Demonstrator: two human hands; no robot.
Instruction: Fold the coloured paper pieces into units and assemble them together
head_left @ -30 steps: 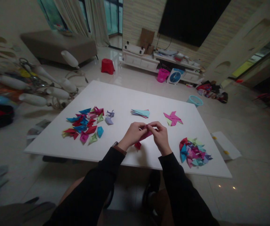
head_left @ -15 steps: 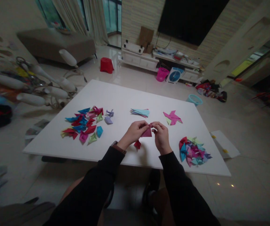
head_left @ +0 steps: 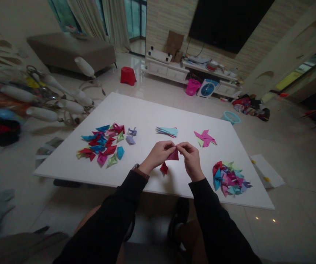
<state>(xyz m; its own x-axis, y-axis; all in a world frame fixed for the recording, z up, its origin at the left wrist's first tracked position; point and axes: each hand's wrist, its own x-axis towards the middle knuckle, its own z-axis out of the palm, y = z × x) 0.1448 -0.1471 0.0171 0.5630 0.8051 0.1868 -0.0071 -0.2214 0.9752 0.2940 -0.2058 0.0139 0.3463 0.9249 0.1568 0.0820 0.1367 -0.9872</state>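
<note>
My left hand [head_left: 161, 152] pinches a folded piece of dark pink origami paper [head_left: 174, 155] above the near part of the white table [head_left: 135, 113]. Fingertips of my right hand [head_left: 190, 157] close on the same paper's upper right corner. Just below the paper, a small red folded piece [head_left: 163, 168] lies on the table. Beyond my hands is a stack of folded paper strips [head_left: 167, 131], light blue on top. A pink and green paper pinwheel [head_left: 205, 138] rests to the right of the stack.
Many-coloured folded paper pieces [head_left: 102, 143] are spread at the table's left. Another heap of folded pieces [head_left: 231, 178] sits near the right front corner. A white lamp [head_left: 72, 106] stands past the left edge; a red stool [head_left: 128, 76] and a pink bin [head_left: 193, 87] stand on the floor beyond.
The view has shifted slightly, so everything appears a little further right. My right fingers have straightened somewhat at the paper's corner; both hands keep holding it.
</note>
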